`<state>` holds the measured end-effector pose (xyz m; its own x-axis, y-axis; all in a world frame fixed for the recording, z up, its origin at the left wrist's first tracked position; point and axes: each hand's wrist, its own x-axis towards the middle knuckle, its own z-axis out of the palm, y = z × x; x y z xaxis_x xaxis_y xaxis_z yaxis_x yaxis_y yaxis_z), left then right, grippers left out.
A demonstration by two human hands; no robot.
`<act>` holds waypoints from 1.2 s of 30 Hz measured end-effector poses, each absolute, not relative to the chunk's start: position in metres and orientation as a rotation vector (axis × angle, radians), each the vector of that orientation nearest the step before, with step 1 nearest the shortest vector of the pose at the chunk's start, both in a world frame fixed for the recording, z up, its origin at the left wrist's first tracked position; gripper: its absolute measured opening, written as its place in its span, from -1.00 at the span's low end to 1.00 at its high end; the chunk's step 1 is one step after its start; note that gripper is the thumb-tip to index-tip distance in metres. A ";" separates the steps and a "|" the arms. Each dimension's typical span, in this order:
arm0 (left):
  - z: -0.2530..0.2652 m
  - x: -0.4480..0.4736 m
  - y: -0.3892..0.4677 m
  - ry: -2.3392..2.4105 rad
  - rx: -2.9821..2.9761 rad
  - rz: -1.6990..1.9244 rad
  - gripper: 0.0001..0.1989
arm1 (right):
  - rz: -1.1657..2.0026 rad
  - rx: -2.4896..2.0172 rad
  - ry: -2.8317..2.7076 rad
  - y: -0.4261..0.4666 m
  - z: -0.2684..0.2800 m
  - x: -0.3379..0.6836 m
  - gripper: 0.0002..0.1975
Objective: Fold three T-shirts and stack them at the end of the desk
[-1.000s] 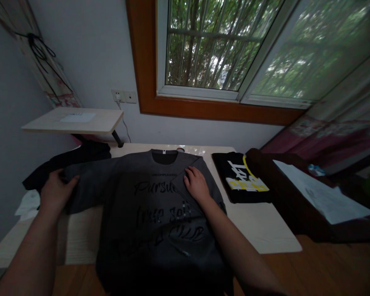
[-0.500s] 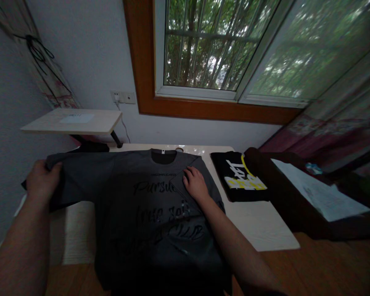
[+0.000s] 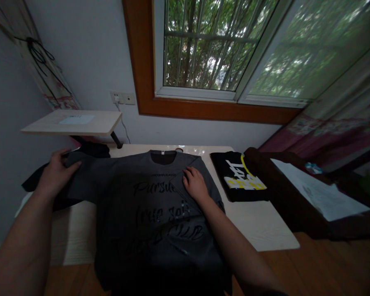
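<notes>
A dark grey T-shirt (image 3: 117, 213) with black lettering lies spread over the table, collar toward the wall, its lower part hanging past the near edge. My left hand (image 3: 57, 172) pinches the end of the sleeve at the left, thumb and fingers closed on the cloth. On the chest at the right, my right hand (image 3: 195, 183) rests flat, fingers loosely spread over the fabric beside the print. Dark cloth (image 3: 33, 179) shows beneath and left of the held sleeve.
A folded black T-shirt (image 3: 240, 176) with white and yellow print lies at the right of the pale table (image 3: 265, 230). A small raised shelf (image 3: 101, 123) stands at the back left. Beyond the table's right side, a paper sheet (image 3: 320, 189) lies on a dark brown surface.
My left hand has moved right and slightly up, bringing the sleeve end inward, so the sleeve is bunched and more dark cloth shows at the left. My right hand stays in place.
</notes>
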<state>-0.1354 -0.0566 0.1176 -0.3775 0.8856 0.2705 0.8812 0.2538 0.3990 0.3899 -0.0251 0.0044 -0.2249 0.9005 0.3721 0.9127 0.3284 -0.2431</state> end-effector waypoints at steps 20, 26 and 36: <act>0.123 0.004 -0.101 1.483 2.128 0.640 -0.51 | -0.030 -1.595 -2.163 -0.025 0.005 0.390 -0.61; 0.061 -0.063 -0.122 1.760 2.134 0.832 -0.55 | 0.015 -1.598 -2.178 -0.024 0.014 0.386 -0.64; 0.009 -0.084 -0.142 1.796 1.914 0.776 -0.35 | 0.421 -1.354 -2.368 -0.021 0.039 0.300 -0.61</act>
